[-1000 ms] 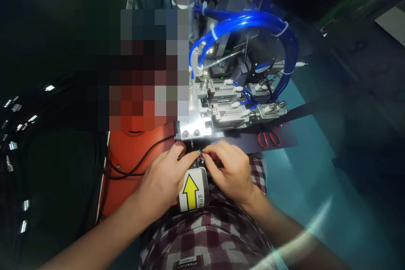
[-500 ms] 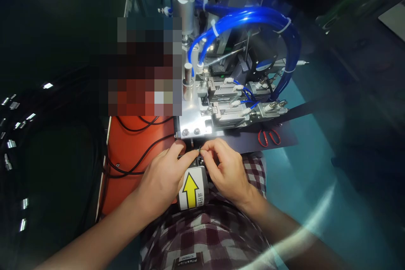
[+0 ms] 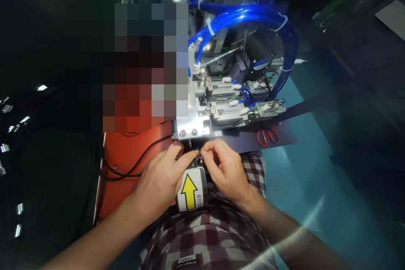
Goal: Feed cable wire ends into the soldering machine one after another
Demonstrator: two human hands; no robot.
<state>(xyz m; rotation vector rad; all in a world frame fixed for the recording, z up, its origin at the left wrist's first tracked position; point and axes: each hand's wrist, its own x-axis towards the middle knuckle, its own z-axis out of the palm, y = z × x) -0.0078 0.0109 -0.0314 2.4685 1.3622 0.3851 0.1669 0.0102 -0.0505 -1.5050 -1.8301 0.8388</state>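
Between your fingertips, just beyond the yellow arrow label (image 3: 189,192): small wired part (image 3: 198,152). Your right hand (image 3: 225,169) pinches it, thumb and forefinger closed; your left hand (image 3: 160,174) sets its thumb against it, grip underneath hidden, can't tell. Light pressure and steady wrists should spare the thin wires. Metal plate (image 3: 190,125) just ahead; red scissor handles (image 3: 263,137) off right.
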